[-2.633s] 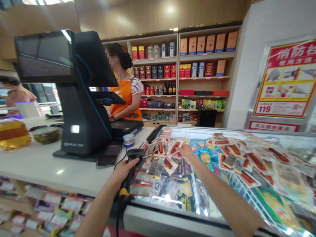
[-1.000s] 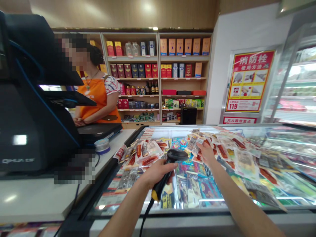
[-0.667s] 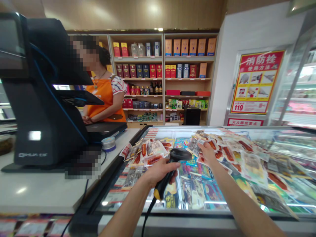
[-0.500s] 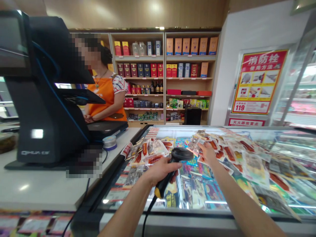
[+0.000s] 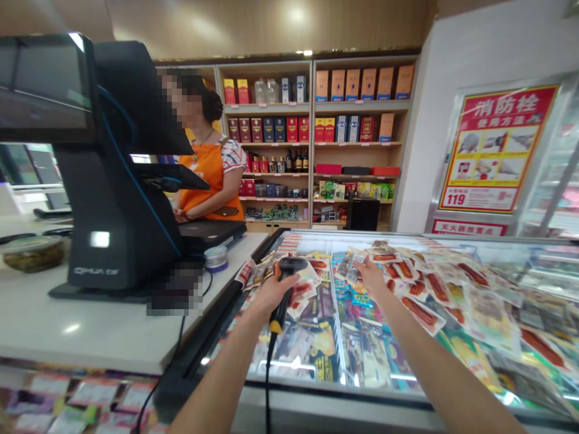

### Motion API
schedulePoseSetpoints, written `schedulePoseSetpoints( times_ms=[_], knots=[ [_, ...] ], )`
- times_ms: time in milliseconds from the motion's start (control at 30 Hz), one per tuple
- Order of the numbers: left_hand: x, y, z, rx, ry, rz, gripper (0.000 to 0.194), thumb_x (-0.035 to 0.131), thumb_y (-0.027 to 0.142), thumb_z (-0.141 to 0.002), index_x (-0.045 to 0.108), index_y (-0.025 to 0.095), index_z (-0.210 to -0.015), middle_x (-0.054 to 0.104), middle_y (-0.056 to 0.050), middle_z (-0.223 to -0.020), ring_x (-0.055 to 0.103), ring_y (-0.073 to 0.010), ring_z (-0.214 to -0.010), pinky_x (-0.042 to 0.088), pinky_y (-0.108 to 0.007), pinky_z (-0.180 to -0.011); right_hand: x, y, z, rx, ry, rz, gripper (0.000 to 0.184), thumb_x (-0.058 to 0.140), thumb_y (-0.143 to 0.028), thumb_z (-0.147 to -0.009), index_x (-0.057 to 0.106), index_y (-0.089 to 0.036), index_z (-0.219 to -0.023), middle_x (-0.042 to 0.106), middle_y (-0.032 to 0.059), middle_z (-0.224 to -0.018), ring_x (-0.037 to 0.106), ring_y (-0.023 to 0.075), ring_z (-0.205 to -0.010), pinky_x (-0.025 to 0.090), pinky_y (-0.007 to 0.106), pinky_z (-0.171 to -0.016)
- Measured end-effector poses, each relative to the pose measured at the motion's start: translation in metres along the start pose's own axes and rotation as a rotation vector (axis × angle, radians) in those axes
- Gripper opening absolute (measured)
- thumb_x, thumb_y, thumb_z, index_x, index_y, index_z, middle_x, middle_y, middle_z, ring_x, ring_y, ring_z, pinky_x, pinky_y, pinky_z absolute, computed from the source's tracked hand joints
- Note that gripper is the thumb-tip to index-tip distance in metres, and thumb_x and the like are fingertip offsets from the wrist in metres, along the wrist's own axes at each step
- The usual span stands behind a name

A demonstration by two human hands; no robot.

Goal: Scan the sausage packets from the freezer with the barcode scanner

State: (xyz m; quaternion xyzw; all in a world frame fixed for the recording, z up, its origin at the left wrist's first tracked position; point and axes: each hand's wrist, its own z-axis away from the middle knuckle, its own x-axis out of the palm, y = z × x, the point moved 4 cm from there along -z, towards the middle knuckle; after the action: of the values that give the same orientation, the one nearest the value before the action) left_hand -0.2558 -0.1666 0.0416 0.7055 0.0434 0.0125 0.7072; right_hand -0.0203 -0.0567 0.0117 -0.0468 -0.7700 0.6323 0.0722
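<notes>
My left hand (image 5: 269, 296) is wrapped round the handle of a black barcode scanner (image 5: 281, 304) with a yellow end and a trailing cord. The scanner's head is above the left pile of packaged sausages (image 5: 304, 290) on the glass-topped freezer (image 5: 307, 375). My right hand (image 5: 373, 278) pinches the edge of a small clear snack packet (image 5: 349, 265) with dark contents. That packet is at the left side of a larger pile of vacuum-packed sausages (image 5: 420, 310) and other snack packets spread over the glass.
On the left, a checkout terminal (image 5: 113, 223) stands on a white counter (image 5: 90, 337), with a round tub (image 5: 216, 259) beside it. A co-worker in an orange apron (image 5: 208, 172) stands behind the counter. Shelves of boxes and bottles (image 5: 312, 143) line the back wall.
The view has turned a little left. My left hand has moved the scanner left, away from my right hand and over the left pile. My right hand keeps its packet, now more plainly seen.
</notes>
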Motion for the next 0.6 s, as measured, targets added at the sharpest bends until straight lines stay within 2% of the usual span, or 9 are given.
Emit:
schedulePoseSetpoints(
  times_ms=[167,267,367,467,533,600],
  knots=[
    [-0.037,0.000,0.000,-0.011,0.138,0.071,0.032,0.058,0.044,-0.058,0.046,0.014,-0.056,0.048,0.003,-0.040,0.043,-0.0075,-0.034,0.034,-0.020,-0.036,0.061,0.001,0.005,0.048,-0.096,0.069,0.014,0.047,-0.029,-0.066,0.054,-0.019,-0.073,0.062,0.0000,-0.062,0.056,0.0128,-0.051,0.044,0.022,-0.044],
    [-0.046,0.003,0.006,0.044,0.161,0.085,0.033,0.056,0.045,-0.059,0.046,0.014,-0.057,0.049,0.002,-0.043,0.044,-0.0071,-0.035,0.034,-0.020,-0.036,0.092,0.002,0.009,0.018,-0.124,0.155,0.015,0.043,-0.023,-0.068,0.056,-0.018,-0.072,0.060,-0.0013,-0.057,0.056,0.0113,-0.050,0.043,0.021,-0.045],
    [-0.048,0.005,0.011,0.070,0.156,0.073,0.032,0.057,0.044,-0.060,0.047,0.013,-0.059,0.051,0.002,-0.045,0.044,-0.0068,-0.035,0.034,-0.019,-0.036,0.109,0.002,0.012,-0.049,-0.142,0.283,0.015,0.044,-0.021,-0.067,0.059,-0.018,-0.067,0.059,-0.0028,-0.054,0.056,0.0108,-0.053,0.043,0.019,-0.049],
    [-0.042,0.007,0.014,0.060,0.134,0.085,0.031,0.058,0.042,-0.059,0.049,0.012,-0.060,0.052,0.001,-0.047,0.045,-0.0070,-0.037,0.035,-0.019,-0.037,0.101,-0.001,0.011,-0.126,-0.138,0.435,0.013,0.048,-0.022,-0.064,0.061,-0.019,-0.061,0.061,-0.0017,-0.057,0.058,0.0128,-0.063,0.043,0.021,-0.060],
    [-0.034,0.008,0.013,0.045,0.116,0.094,0.031,0.058,0.043,-0.059,0.049,0.012,-0.060,0.053,0.000,-0.047,0.046,-0.0072,-0.037,0.035,-0.019,-0.038,0.077,-0.005,0.007,-0.161,-0.113,0.530,0.014,0.050,-0.023,-0.065,0.063,-0.019,-0.067,0.064,0.0006,-0.068,0.058,0.0149,-0.073,0.043,0.023,-0.068],
    [-0.022,0.008,0.011,0.018,0.079,0.081,0.032,0.058,0.043,-0.059,0.049,0.012,-0.059,0.052,0.001,-0.045,0.045,-0.0075,-0.036,0.035,-0.020,-0.038,0.040,-0.010,0.001,-0.178,-0.070,0.607,0.019,0.051,-0.024,-0.065,0.063,-0.018,-0.077,0.064,0.0041,-0.083,0.056,0.0176,-0.083,0.040,0.026,-0.076]
  ],
)
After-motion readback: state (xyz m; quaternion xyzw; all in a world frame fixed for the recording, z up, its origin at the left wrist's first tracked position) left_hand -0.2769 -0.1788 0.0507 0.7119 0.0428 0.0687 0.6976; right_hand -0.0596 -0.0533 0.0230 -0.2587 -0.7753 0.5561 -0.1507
